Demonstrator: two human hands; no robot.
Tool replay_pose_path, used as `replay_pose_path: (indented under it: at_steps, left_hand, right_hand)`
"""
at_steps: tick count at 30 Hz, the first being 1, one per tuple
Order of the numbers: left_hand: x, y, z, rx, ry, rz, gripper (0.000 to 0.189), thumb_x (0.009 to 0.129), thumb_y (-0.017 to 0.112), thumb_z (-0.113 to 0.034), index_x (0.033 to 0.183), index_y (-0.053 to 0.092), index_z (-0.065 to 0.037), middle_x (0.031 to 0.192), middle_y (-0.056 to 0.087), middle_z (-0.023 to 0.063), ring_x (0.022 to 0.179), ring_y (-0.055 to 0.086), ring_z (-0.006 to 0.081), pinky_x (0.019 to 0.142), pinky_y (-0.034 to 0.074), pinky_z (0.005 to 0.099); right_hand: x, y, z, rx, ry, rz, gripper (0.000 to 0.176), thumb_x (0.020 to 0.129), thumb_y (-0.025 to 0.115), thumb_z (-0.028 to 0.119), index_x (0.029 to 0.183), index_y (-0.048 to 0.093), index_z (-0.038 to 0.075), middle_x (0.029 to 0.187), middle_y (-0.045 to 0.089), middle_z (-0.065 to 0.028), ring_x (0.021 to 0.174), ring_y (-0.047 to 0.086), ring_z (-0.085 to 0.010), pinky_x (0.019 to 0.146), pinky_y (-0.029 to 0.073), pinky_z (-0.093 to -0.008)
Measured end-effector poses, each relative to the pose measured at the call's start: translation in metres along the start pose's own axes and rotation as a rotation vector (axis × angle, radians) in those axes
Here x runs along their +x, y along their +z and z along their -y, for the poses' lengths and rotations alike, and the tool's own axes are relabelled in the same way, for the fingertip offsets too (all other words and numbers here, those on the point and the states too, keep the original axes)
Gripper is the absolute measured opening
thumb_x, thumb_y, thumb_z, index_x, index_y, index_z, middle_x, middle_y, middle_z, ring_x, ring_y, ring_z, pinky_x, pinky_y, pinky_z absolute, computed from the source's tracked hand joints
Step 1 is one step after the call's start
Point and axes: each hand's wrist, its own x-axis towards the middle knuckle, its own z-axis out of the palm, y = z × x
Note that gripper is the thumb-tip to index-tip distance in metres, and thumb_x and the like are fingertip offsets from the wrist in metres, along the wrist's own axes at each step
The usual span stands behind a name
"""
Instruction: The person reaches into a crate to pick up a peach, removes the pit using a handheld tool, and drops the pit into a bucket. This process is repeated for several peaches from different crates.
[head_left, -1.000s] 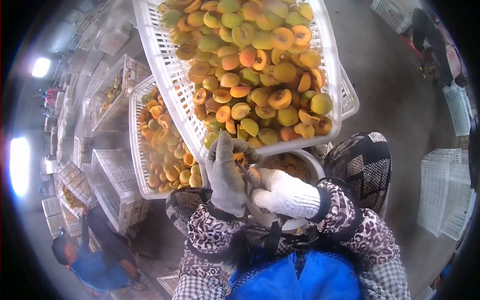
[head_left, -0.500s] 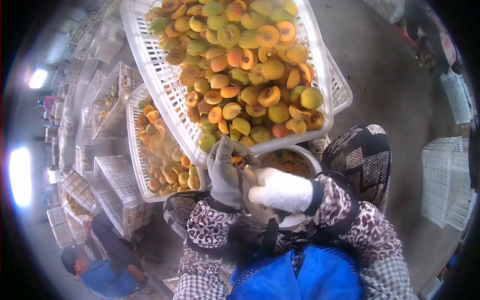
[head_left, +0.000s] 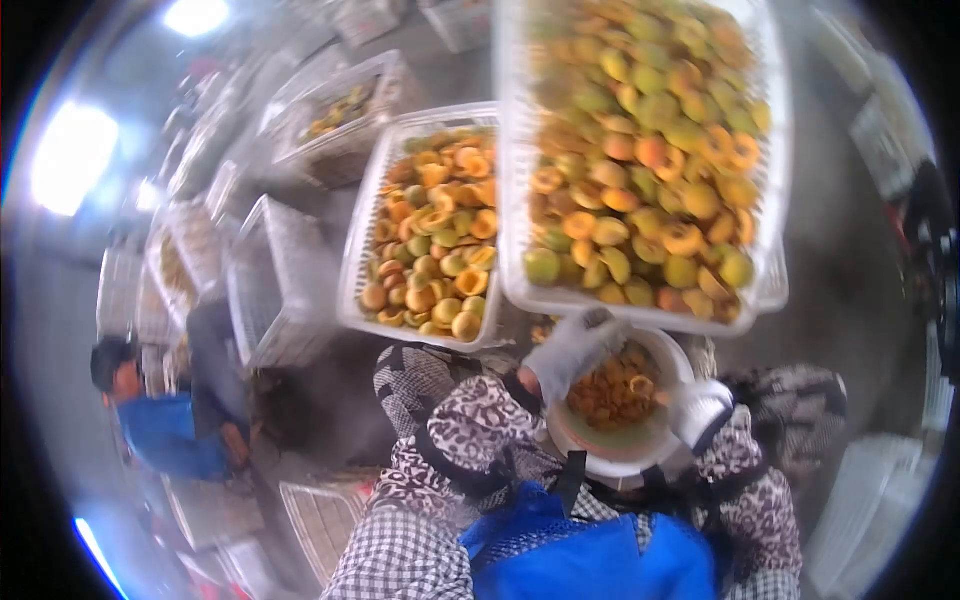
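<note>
My left hand [head_left: 575, 352], in a grey glove, is over the left rim of a white bucket [head_left: 677, 352], just below the front edge of a large white crate [head_left: 640, 308]. Its fingers look bent together; blur hides what they hold, if anything. My right hand [head_left: 700, 412], in a white glove, is closed at the bucket's right side. A small pale-orange end shows by its fingers, too blurred to name. Orange fruit pieces [head_left: 610, 390] lie in the bucket. Halved apricots [head_left: 650, 150], green to orange, fill the large crate.
Left of the large crate stands another white crate [head_left: 349, 290] of apricot halves [head_left: 430, 240]. Stacked crates [head_left: 290, 290] line the left. A person in blue [head_left: 175, 435] sits at the lower left. More white crates [head_left: 870, 510] stand at the right.
My view has turned left, so the crates appear farther right. My hands, together before, are now apart on either side of the bucket, whose contents show more fully.
</note>
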Motion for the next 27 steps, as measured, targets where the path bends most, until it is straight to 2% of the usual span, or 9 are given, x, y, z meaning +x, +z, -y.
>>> replay_pose_path:
  at_steps: [2, 5, 9, 13, 16, 20, 22, 24, 27]
  left_hand:
    - [-0.016, -0.029, 0.003, -0.023, -0.035, -0.057, 0.035, 0.089, 0.061, -0.027, 0.108, 0.059, 0.003, 0.093, 0.062, 0.0078, 0.086, 0.058, 0.0138, 0.074, 0.047, 0.0264]
    - [-0.011, -0.081, 0.041, 0.035, 0.023, -0.421, 0.024, 0.086, 0.060, -0.014, 0.106, 0.060, 0.001, 0.094, 0.062, 0.0069, 0.082, 0.058, 0.0134, 0.071, 0.048, 0.0261]
    - [-0.008, -0.170, 0.071, 0.963, 0.008, -1.080, 0.029, 0.087, 0.060, -0.030, 0.104, 0.062, -0.006, 0.112, 0.060, 0.0167, 0.105, 0.053, 0.0349, 0.091, 0.042, 0.0416]
    - [0.003, -0.238, 0.133, 1.413, -0.243, -0.805, 0.052, 0.097, 0.025, -0.047, 0.136, 0.048, -0.022, 0.154, 0.021, 0.0102, 0.143, 0.012, 0.0343, 0.114, 0.010, 0.0536]
    - [-0.010, -0.230, 0.074, 1.429, -0.495, -0.686, 0.049, 0.096, 0.029, -0.049, 0.134, 0.051, -0.028, 0.153, 0.024, 0.0137, 0.139, 0.023, 0.0366, 0.112, 0.020, 0.0511]
    - [0.000, -0.190, 0.031, 1.221, 0.400, -1.238, 0.031, 0.087, 0.059, -0.032, 0.108, 0.065, -0.010, 0.114, 0.061, 0.0150, 0.099, 0.059, 0.0331, 0.086, 0.047, 0.0429]
    - [0.015, -0.133, -0.015, 1.109, 0.865, -0.936, 0.020, 0.083, 0.062, -0.022, 0.097, 0.064, -0.008, 0.096, 0.063, 0.0128, 0.095, 0.059, 0.0305, 0.083, 0.047, 0.0420]
    - [0.017, -0.065, -0.060, 1.521, 0.465, -0.482, 0.021, 0.084, 0.058, -0.024, 0.095, 0.067, -0.009, 0.105, 0.063, 0.0108, 0.107, 0.053, 0.0308, 0.097, 0.040, 0.0447]
    - [0.058, -0.067, -0.002, 2.122, 0.591, -0.623, 0.031, 0.086, 0.054, -0.032, 0.100, 0.066, -0.007, 0.101, 0.065, 0.0089, 0.116, 0.046, 0.0302, 0.109, 0.025, 0.0499]
  right_hand:
    - [0.031, -0.027, 0.044, -0.348, 0.548, 0.480, 0.029, 0.081, 0.059, 0.028, 0.107, 0.064, 0.016, 0.078, 0.068, -0.0093, 0.073, 0.068, -0.0225, 0.067, 0.054, -0.0378]
    - [0.025, -0.001, 0.004, 0.284, 0.291, 0.290, 0.036, 0.082, 0.054, 0.029, 0.106, 0.058, 0.003, 0.077, 0.066, -0.0178, 0.072, 0.067, -0.0321, 0.069, 0.054, -0.0408]
    - [0.042, -0.055, 0.056, -0.029, 0.264, 0.229, 0.030, 0.084, 0.054, 0.029, 0.096, 0.057, 0.003, 0.078, 0.066, -0.0185, 0.073, 0.066, -0.0349, 0.069, 0.053, -0.0430]
    - [0.038, -0.041, 0.044, -0.093, 0.121, -0.011, 0.025, 0.083, 0.054, 0.026, 0.092, 0.057, 0.003, 0.071, 0.064, -0.0169, 0.067, 0.065, -0.0346, 0.062, 0.052, -0.0438]
    - [0.035, -0.041, 0.049, -0.134, 0.218, -0.013, 0.023, 0.083, 0.054, 0.026, 0.088, 0.056, 0.004, 0.062, 0.062, -0.0163, 0.055, 0.061, -0.0363, 0.052, 0.051, -0.0449]
    - [0.018, 0.022, 0.001, 0.023, 0.370, 0.178, 0.022, 0.083, 0.055, 0.025, 0.088, 0.057, 0.005, 0.059, 0.059, -0.0136, 0.053, 0.062, -0.0343, 0.049, 0.050, -0.0446]
    - [0.016, -0.035, 0.025, -0.074, 0.112, 0.041, 0.021, 0.083, 0.055, 0.024, 0.095, 0.061, 0.008, 0.062, 0.059, -0.0115, 0.053, 0.062, -0.0321, 0.048, 0.051, -0.0428]
    - [0.011, -0.029, 0.016, 0.036, 0.062, -0.179, 0.023, 0.083, 0.055, 0.023, 0.103, 0.064, 0.014, 0.064, 0.059, -0.0104, 0.053, 0.062, -0.0307, 0.048, 0.051, -0.0419]
    - [0.015, -0.048, 0.024, -0.011, 0.277, 0.104, 0.022, 0.084, 0.055, 0.021, 0.102, 0.064, 0.011, 0.072, 0.062, -0.0129, 0.060, 0.062, -0.0299, 0.054, 0.052, -0.0418]
